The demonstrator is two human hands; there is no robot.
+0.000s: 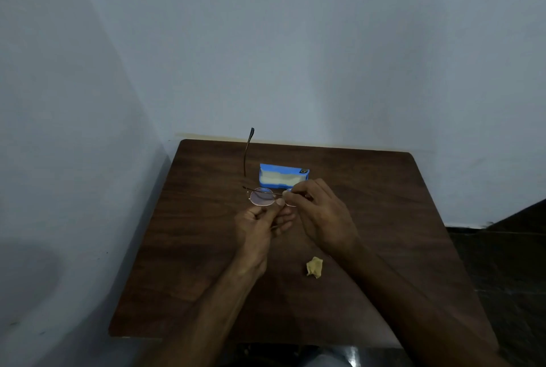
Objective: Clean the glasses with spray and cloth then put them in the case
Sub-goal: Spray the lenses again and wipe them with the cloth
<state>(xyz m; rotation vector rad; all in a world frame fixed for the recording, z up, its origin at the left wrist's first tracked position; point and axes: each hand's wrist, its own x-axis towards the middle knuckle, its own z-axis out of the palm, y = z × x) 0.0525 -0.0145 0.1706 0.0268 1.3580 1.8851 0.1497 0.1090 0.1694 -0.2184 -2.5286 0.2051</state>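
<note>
Left hand [263, 226] at frame centre, forearm coming up from the bottom edge, fingers curled, thumb tip up against the glasses [262, 197] near the bridge, pinching the frame. Glasses held just above the table [189, 248], one temple sticking up towards the wall. Blue case [283, 176] just beyond the glasses, open, pale lining showing. Right hand [323, 214] right of centre, fingertips pinching the right lens rim, wrist angled to lower right. Crumpled yellow cloth [315, 267] lies lower, between the forearms, apart from both hands. Table's far edge meets the wall; broad wood shows left and right of the arms.
</note>
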